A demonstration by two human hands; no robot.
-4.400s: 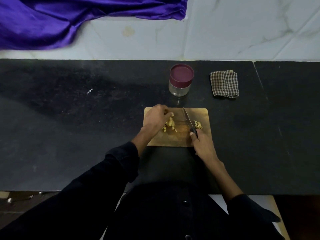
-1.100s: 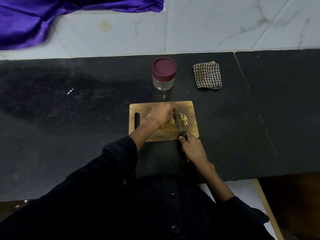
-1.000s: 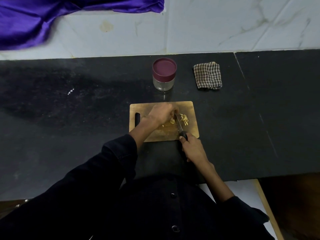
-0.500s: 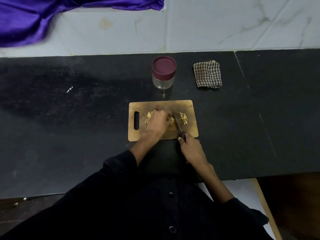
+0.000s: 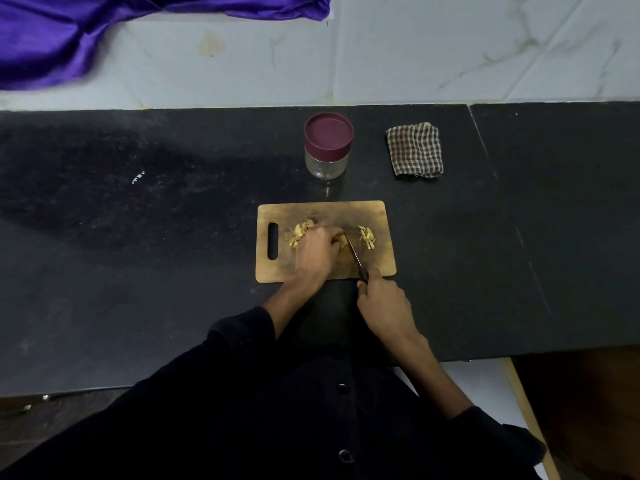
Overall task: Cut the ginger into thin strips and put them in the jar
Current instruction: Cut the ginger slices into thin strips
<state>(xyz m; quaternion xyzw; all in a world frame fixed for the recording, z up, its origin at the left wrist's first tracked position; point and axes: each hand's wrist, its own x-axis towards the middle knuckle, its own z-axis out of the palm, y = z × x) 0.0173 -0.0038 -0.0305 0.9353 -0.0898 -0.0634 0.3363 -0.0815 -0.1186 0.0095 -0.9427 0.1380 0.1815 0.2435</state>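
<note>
Far to my left, a purple cloth [image 5: 104, 26] drapes over the pale wall above the black counter [image 5: 138, 254]. The wooden cutting board [image 5: 273, 271] lies in front of me, its handle slot at the left end. A small heap of ginger pieces [image 5: 300, 233] sits left of centre on the board, just beside my left hand [image 5: 317, 252], whose curled fingers press down on a ginger chunk [image 5: 342, 240] at mid-board. Right against that chunk runs the blade of the knife [image 5: 354, 253], its tip pointing away from me. My right hand [image 5: 382, 303] wraps around the knife's dark handle at the board's near edge. Right of the blade lies a cluster of cut ginger strips [image 5: 367, 236]. Beyond the board stands the jar [image 5: 328, 145], upright, its maroon lid on. To its right, well apart, a folded checked cloth [image 5: 414, 149] rests on the counter.
</note>
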